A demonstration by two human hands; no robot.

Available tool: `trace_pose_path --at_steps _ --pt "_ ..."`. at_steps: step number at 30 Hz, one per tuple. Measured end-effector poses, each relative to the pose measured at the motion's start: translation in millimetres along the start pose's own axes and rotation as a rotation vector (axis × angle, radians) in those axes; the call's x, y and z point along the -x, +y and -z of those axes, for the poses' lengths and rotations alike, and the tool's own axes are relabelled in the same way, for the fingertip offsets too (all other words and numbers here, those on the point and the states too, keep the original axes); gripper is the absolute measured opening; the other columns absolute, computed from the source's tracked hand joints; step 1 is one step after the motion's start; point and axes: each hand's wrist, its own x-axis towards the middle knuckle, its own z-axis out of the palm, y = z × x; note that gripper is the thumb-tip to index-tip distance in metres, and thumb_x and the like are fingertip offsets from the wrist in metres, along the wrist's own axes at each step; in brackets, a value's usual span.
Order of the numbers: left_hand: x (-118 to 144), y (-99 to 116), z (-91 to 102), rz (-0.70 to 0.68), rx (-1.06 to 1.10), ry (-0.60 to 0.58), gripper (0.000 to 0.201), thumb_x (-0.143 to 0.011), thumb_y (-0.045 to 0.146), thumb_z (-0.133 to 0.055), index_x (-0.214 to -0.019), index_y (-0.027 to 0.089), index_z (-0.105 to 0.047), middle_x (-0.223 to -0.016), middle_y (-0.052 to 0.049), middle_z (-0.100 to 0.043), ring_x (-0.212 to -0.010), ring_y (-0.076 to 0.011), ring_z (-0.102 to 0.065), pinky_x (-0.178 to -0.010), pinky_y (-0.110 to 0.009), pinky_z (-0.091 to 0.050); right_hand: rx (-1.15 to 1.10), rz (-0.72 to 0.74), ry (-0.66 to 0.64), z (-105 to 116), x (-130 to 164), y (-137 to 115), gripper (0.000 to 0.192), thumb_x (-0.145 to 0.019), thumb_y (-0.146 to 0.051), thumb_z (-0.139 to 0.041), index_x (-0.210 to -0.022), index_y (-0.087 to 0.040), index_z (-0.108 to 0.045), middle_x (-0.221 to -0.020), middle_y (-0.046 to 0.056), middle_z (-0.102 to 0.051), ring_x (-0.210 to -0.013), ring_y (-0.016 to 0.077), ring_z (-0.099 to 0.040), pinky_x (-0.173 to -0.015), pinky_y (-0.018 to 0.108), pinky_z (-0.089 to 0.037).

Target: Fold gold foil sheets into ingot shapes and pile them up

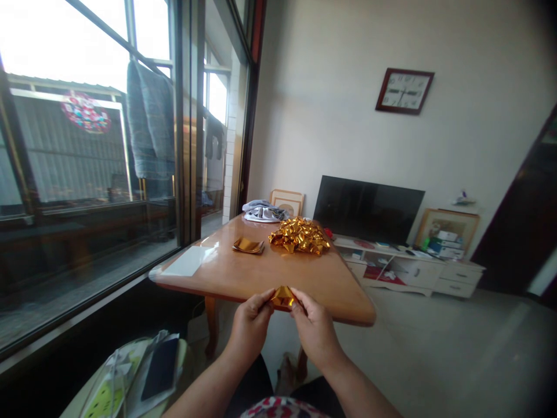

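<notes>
Both hands pinch one small folded piece of gold foil paper (pixel 282 296) at the near edge of a wooden table (pixel 261 273). My left hand (pixel 251 322) grips its left side, my right hand (pixel 314 328) its right side. Farther back on the table lies a heap of folded gold foil pieces (pixel 299 235). A small stack of flat gold foil sheets (pixel 248 245) rests to the left of the heap.
A grey cloth bundle (pixel 264 211) lies at the table's far end. Glass sliding doors (pixel 108 174) run along the left. A dark TV (pixel 368 208) on a white low cabinet (pixel 418 270) stands behind. A small stool with a phone (pixel 160 368) and papers sits lower left.
</notes>
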Motion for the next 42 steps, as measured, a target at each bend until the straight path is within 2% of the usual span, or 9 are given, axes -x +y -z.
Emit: trace_pose_path --at_steps 3,5,9,22,32,38,42 --pt "0 3 -1.0 0.019 0.036 0.014 0.033 -0.082 0.027 -0.064 -0.111 0.018 -0.075 -0.102 -0.008 -0.077 -0.090 -0.0236 -0.069 -0.085 -0.034 -0.053 -0.021 -0.040 0.049 -1 0 4 0.039 -0.090 -0.034 -0.056 -0.127 -0.019 -0.061 -0.109 0.010 -0.074 -0.097 0.0252 -0.071 -0.084 0.036 -0.057" --pt "-1 2 -2.2 0.027 0.068 0.018 0.033 -0.082 0.026 -0.063 -0.112 0.016 -0.073 -0.103 -0.008 -0.076 -0.089 -0.0224 -0.069 -0.082 -0.033 -0.053 -0.020 -0.044 0.061 -1 0 3 0.032 -0.089 -0.033 -0.058 -0.117 -0.019 -0.062 -0.099 0.009 -0.075 -0.091 0.0242 -0.071 -0.081 0.034 -0.056" --pt "-1 -5 -3.9 0.026 0.115 0.005 0.024 -0.082 0.024 -0.062 -0.103 0.015 -0.070 -0.093 -0.007 -0.075 -0.084 -0.0204 -0.067 -0.074 -0.029 -0.052 0.004 -0.020 0.034 1 1 -4 0.019 -0.090 -0.031 -0.056 -0.103 -0.021 -0.065 -0.097 0.007 -0.074 -0.089 0.0221 -0.071 -0.079 0.031 -0.054" --pt "-2 0 -1.9 0.054 0.005 -0.027 0.025 -0.077 0.020 -0.058 -0.095 0.015 -0.074 -0.088 -0.007 -0.076 -0.084 -0.0227 -0.068 -0.077 -0.030 -0.050 0.189 0.031 -0.017 7 2 -14 0.028 -0.089 -0.023 -0.049 -0.107 -0.022 -0.071 -0.092 0.004 -0.075 -0.083 0.0212 -0.069 -0.071 0.027 -0.050" --pt "-2 2 -1.3 0.038 -0.028 -0.026 0.022 -0.078 0.022 -0.059 -0.090 0.015 -0.076 -0.078 -0.005 -0.074 -0.081 -0.0229 -0.067 -0.076 -0.029 -0.050 0.241 0.026 -0.038 6 1 -15 0.029 -0.091 -0.023 -0.048 -0.108 -0.023 -0.071 -0.093 0.004 -0.076 -0.086 0.0222 -0.070 -0.073 0.027 -0.049" --pt "-3 0 -2.7 0.063 -0.001 -0.036 0.026 -0.077 0.022 -0.059 -0.093 0.015 -0.077 -0.080 -0.005 -0.075 -0.081 -0.0225 -0.066 -0.074 -0.028 -0.049 0.243 0.037 -0.048 7 0 -15 0.029 -0.090 -0.022 -0.047 -0.106 -0.023 -0.072 -0.091 0.005 -0.076 -0.084 0.0222 -0.070 -0.070 0.027 -0.049" --pt "-3 -3 -2.2 0.080 0.026 -0.028 0.026 -0.075 0.023 -0.060 -0.093 0.014 -0.077 -0.081 -0.006 -0.075 -0.080 -0.0220 -0.066 -0.071 -0.028 -0.049 0.209 0.039 -0.035 6 0 -11 0.029 -0.090 -0.022 -0.048 -0.109 -0.023 -0.071 -0.097 0.005 -0.076 -0.089 0.0226 -0.070 -0.076 0.028 -0.051"
